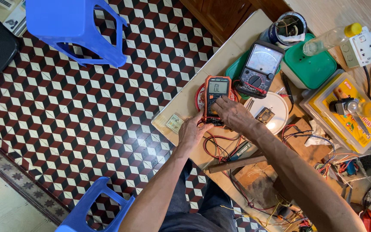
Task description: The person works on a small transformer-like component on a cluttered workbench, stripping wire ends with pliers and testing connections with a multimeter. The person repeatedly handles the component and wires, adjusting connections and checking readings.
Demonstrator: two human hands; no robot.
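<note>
An orange digital multimeter (217, 92) lies on the cardboard-covered table (220, 56), its screen lit. My right hand (232, 112) rests on the meter's lower half, fingers on its dial area. My left hand (193, 130) holds the meter's lower left edge, where red and black test leads (213, 144) plug in and loop toward me. A black analog multimeter (258, 68) lies just right of the orange one.
A white round disc (275, 107) with a small part, a green box (312, 68), a yellow box (348, 111), a socket strip (361, 49), a clear bottle (331, 38) and tangled wires (336, 165) crowd the table. Two blue plastic stools (74, 25) (93, 206) stand on the checkered floor.
</note>
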